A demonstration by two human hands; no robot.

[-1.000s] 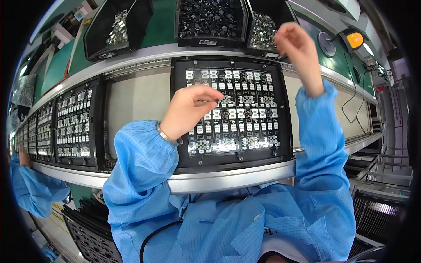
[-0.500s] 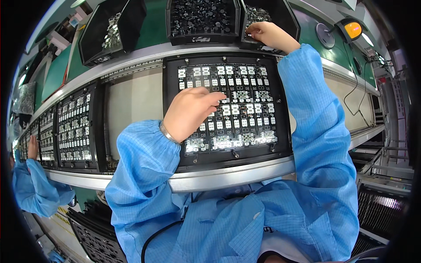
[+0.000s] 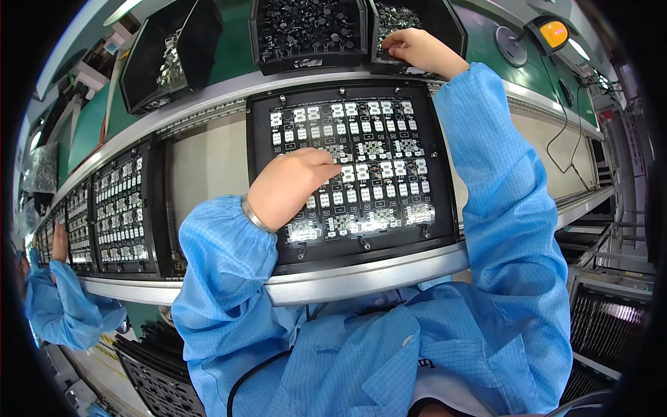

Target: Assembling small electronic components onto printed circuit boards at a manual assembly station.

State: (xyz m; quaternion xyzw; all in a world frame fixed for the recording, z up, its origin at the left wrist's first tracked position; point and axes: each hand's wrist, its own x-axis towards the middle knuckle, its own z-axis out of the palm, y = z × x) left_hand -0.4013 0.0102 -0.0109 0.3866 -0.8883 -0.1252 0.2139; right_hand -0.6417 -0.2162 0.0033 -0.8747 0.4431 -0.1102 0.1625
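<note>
A black carrier frame holds a panel of circuit boards set with rows of white rectangular parts. My left hand, with a band at its wrist, hovers over or rests on the middle of the panel. Its thumb and fingers are pinched together; whatever sits between them is hidden. At the far right, my right hand reaches over the front rim of a black bin of small metallic parts. Those fingers are curled inward at the parts, and I cannot make out what they grip.
Beside that bin stands another bin of black round components. A third bin lies further left. More loaded carrier frames line the conveyor rail, where a co-worker's hand is. An orange-topped lamp stands far right.
The view has shifted slightly. My left hand has drawn its fingers closer together and sits a little lower on the panel. My right hand stays at the bin, fingers deeper among the parts.
</note>
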